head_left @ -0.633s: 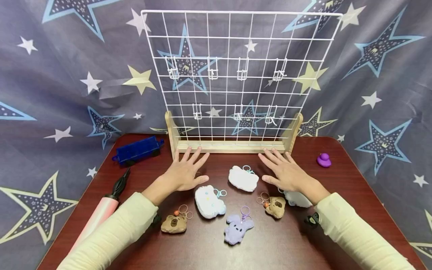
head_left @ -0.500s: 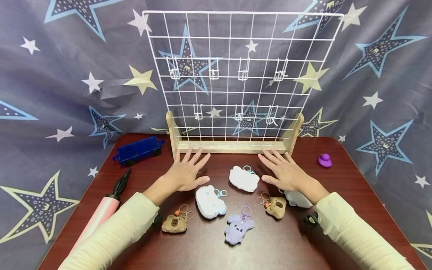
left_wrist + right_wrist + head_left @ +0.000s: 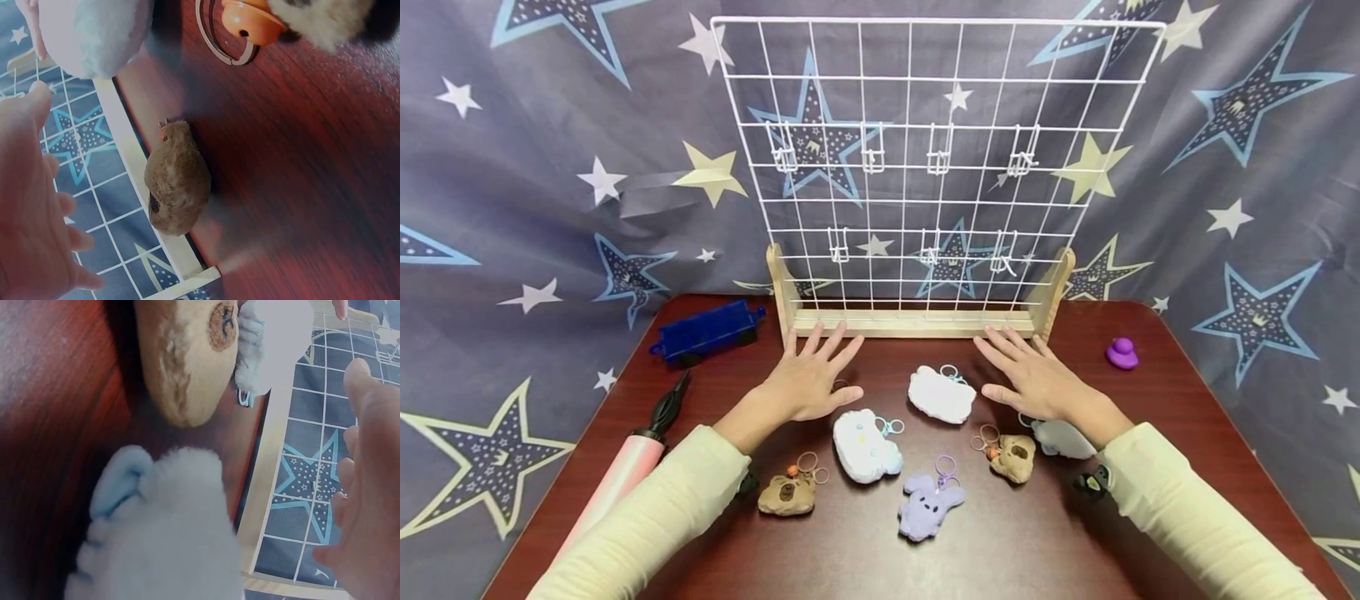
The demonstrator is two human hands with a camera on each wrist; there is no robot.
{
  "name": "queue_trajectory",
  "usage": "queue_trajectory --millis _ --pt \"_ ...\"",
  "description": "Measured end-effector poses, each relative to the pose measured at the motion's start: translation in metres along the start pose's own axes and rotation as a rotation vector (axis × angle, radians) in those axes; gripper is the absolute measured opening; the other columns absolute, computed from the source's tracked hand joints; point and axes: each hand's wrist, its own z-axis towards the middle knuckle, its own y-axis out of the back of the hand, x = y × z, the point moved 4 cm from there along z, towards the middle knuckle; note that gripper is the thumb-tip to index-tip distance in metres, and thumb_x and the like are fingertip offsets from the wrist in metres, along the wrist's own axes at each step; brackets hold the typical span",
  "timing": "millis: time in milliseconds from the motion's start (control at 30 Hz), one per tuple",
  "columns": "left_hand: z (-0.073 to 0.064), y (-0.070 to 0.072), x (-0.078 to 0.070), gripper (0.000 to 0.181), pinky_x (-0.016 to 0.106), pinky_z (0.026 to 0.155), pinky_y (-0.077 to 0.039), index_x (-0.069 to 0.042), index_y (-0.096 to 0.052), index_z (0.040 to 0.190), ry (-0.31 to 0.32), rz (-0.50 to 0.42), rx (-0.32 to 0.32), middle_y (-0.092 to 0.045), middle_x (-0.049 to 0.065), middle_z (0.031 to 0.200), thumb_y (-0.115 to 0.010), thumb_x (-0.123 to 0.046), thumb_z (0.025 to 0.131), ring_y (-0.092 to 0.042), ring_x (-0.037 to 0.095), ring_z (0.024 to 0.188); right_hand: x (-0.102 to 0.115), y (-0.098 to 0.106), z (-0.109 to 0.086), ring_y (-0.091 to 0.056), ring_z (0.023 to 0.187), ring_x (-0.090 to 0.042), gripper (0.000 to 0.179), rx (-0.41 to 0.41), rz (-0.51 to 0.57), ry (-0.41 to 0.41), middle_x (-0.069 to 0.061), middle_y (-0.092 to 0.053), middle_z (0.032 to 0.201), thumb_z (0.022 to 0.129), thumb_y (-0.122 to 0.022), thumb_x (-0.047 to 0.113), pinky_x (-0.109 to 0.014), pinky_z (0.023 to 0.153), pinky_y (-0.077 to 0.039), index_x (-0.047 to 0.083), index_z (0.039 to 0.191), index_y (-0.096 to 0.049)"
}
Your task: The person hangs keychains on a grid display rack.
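Note:
My left hand (image 3: 808, 383), fingers spread, hovers palm down over the table's left half, holding nothing. Beneath it lies a brown plush keychain (image 3: 178, 181), mostly hidden in the head view. Palm down too, my right hand (image 3: 1028, 379) spreads its fingers on the other side, with a pale plush keychain (image 3: 1062, 440) partly covered by its wrist. Between and below the hands lie a face-up white plush keychain (image 3: 863, 450), a white one turned over (image 3: 942, 395), a lilac bunny keychain (image 3: 925, 508) and two brown bear keychains, left (image 3: 787, 496) and right (image 3: 1013, 458).
A white wire grid rack (image 3: 910, 200) on a wooden base (image 3: 917, 325) stands at the back, with several wire hooks (image 3: 937, 160) on it. At left are a blue toy wagon (image 3: 707, 332) and a pink pump (image 3: 621, 475); a purple rubber duck (image 3: 1122, 353) sits at right.
The head view shifts very slightly. Both hands stay spread in the same places, and the keychains have not moved.

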Motion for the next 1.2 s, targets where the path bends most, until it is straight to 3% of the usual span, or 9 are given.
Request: queue_trajectory --millis 233,400,567,733,867,1000,1200 --pt "0.002 0.005 0.003 0.083 0.076 0.118 -0.012 -0.025 -0.013 0.165 0.016 -0.012 -0.032 -0.008 0.012 0.173 -0.045 -0.064 0.1 -0.011 0.046 0.157 -0.003 0.004 -0.003 -0.021 0.156 -0.043 0.078 -0.019 0.008 -0.017 -0.015 -0.024 0.169 0.101 -0.057 0.047 -0.073 0.118 -0.02 0.017 0.164 -0.023" --pt "0.003 0.015 0.012 0.086 0.076 0.117 -0.016 -0.021 -0.011 0.166 0.056 -0.058 -0.109 -0.007 0.013 0.173 -0.055 -0.055 0.1 -0.014 0.045 0.157 -0.005 0.008 -0.005 -0.025 0.154 -0.044 0.079 -0.027 0.016 -0.005 -0.018 -0.03 0.166 0.099 -0.061 0.045 -0.072 0.116 -0.025 0.012 0.162 -0.027" --pt "0.004 0.03 0.022 0.085 0.076 0.115 -0.021 -0.02 -0.012 0.165 0.096 -0.128 -0.219 -0.011 0.016 0.172 -0.059 -0.047 0.1 -0.018 0.046 0.155 -0.01 0.016 -0.009 -0.038 0.147 -0.045 0.074 -0.08 0.03 0.032 -0.024 -0.042 0.158 0.095 -0.069 0.033 -0.069 0.111 -0.036 0.004 0.156 -0.039" --pt "0.004 0.048 0.037 0.08 0.071 0.114 -0.032 -0.009 -0.022 0.163 0.147 -0.198 -0.417 -0.025 0.023 0.167 -0.063 -0.035 0.099 -0.032 0.047 0.15 -0.021 0.014 -0.014 -0.052 0.133 -0.045 0.06 -0.066 0.042 0.011 -0.026 -0.058 0.141 0.094 -0.071 0.024 -0.067 0.101 -0.045 0.002 0.146 -0.053" --pt "0.004 0.059 0.051 0.073 0.066 0.11 -0.04 -0.005 -0.033 0.158 0.215 -0.262 -0.563 -0.032 0.027 0.162 -0.065 -0.026 0.096 -0.042 0.05 0.142 -0.024 0.008 -0.017 -0.064 0.11 -0.036 0.046 -0.028 0.048 0.039 -0.014 -0.071 0.112 0.089 -0.076 0.018 -0.057 0.088 -0.054 0.005 0.132 -0.066" --pt "0.004 0.065 0.066 0.07 0.066 0.105 -0.044 -0.008 -0.037 0.157 0.304 -0.337 -0.649 -0.037 0.026 0.16 -0.065 -0.023 0.096 -0.047 0.052 0.137 -0.024 0.001 -0.019 -0.06 0.089 -0.019 0.034 0.019 0.09 0.083 0.004 -0.067 0.086 0.084 -0.079 0.013 -0.041 0.076 -0.051 0.01 0.117 -0.073" --pt "0.012 0.066 0.082 0.072 0.061 0.105 -0.046 -0.008 -0.034 0.159 0.391 -0.446 -0.749 -0.042 0.022 0.157 -0.066 -0.022 0.096 -0.052 0.046 0.135 -0.028 -0.009 -0.026 -0.055 0.081 -0.009 0.026 0.071 0.092 0.08 0.017 -0.059 0.072 0.08 -0.08 0.013 -0.031 0.069 -0.045 0.019 0.104 -0.076"
